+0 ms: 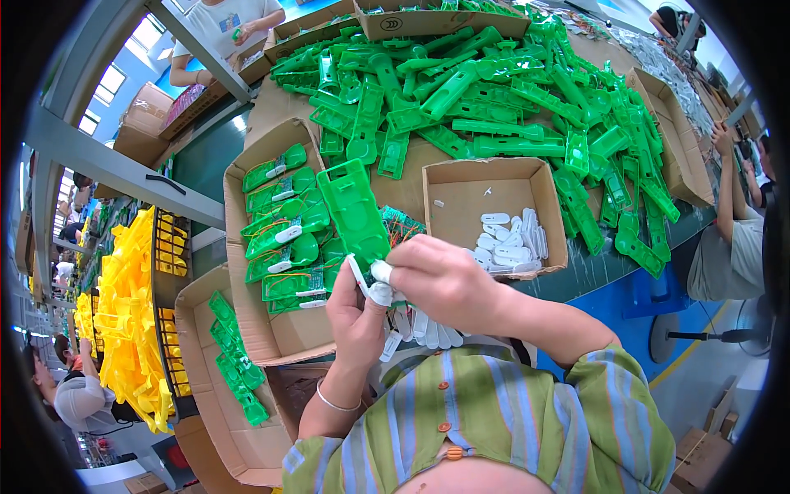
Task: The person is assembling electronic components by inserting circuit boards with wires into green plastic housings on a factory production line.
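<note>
In front of my chest a green plastic housing [354,206], long and open like a shallow tray, is tilted with its far end up. My left hand [355,325] holds its near end, together with a slim white plastic piece [360,276]. White covers wrap the thumb of that hand and a fingertip of the other. My right hand [448,280] is closed with fingertips pressed at the same near end; whether it pinches a small part there is hidden. Under the hands, several white oval pieces [424,329] hang or lie by my shirt front.
Left of me a cardboard box [239,321] holds green housings with wires and white pieces. A smaller box [494,169] has loose white parts. Green housings [494,107] are heaped across the far bench. Yellow parts [132,321] fill a rack at far left. Other people work around.
</note>
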`<act>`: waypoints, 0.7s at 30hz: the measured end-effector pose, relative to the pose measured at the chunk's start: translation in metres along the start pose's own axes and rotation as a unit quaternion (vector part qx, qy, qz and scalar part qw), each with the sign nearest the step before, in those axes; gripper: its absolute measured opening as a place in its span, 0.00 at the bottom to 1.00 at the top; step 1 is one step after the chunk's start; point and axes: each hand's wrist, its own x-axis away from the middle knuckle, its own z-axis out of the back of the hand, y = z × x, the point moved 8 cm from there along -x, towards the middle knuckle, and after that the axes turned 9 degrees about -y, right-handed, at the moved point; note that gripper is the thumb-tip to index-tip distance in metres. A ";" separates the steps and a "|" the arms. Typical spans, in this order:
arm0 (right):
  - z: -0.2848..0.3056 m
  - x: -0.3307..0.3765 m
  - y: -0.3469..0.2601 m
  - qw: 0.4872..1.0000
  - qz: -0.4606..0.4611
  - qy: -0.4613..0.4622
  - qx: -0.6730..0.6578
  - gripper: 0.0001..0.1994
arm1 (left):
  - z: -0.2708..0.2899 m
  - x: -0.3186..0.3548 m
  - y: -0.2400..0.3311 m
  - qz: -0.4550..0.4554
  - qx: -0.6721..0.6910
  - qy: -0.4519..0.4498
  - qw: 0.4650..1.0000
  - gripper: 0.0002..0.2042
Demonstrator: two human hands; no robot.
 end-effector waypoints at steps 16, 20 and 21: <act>-0.018 0.021 0.039 0.845 -0.213 0.008 -0.491 0.20 | -0.015 0.004 0.038 -0.030 -0.069 0.003 0.997 0.14; -0.041 0.030 0.029 0.829 -0.149 -0.225 -0.490 0.29 | -0.020 -0.015 0.048 -0.021 0.090 -0.045 0.995 0.17; -0.059 0.043 0.023 0.828 -0.200 -0.312 -0.421 0.24 | -0.015 -0.017 0.044 -0.003 0.087 -0.032 0.996 0.19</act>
